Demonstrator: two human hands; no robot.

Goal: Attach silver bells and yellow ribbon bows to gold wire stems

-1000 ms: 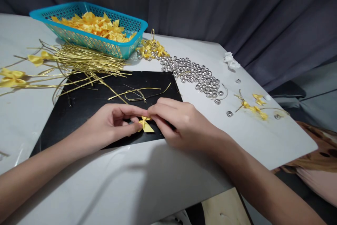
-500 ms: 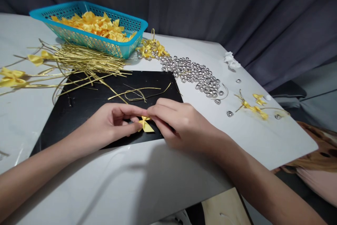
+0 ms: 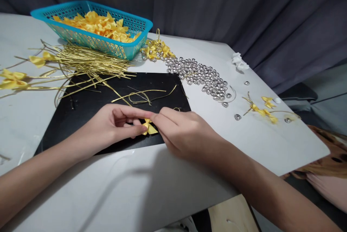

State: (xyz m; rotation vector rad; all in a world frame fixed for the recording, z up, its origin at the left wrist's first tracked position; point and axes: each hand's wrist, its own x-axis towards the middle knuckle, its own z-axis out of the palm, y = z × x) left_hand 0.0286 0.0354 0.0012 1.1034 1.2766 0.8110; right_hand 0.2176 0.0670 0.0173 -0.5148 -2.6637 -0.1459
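A small yellow ribbon bow (image 3: pixel 150 128) is pinched between the thumb and forefinger of my left hand (image 3: pixel 116 123), low over the black board (image 3: pixel 89 130). My right hand (image 3: pixel 181 127) is closed, its fingertips meeting the left forefinger at the bow's top edge. Behind its knuckles curls a thin gold twist tie (image 3: pixel 177 109), which seems to come from the right fingers; the grip itself is hidden. Farther back on the board lie loose gold twist ties (image 3: pixel 146 96).
A blue basket (image 3: pixel 94 36) of yellow bows stands at the back left, with a heap of gold ties (image 3: pixel 89 60) before it. Silver heart-shaped beads (image 3: pixel 200 74) spread right of the board. Crumpled white tissue (image 3: pixel 239 62) and tied bows (image 3: pixel 261 110) lie farther right.
My right hand has turned slightly and its knuckles sit a little lower. A gold loop now shows behind it. The bow stays in my left hand, slightly turned.
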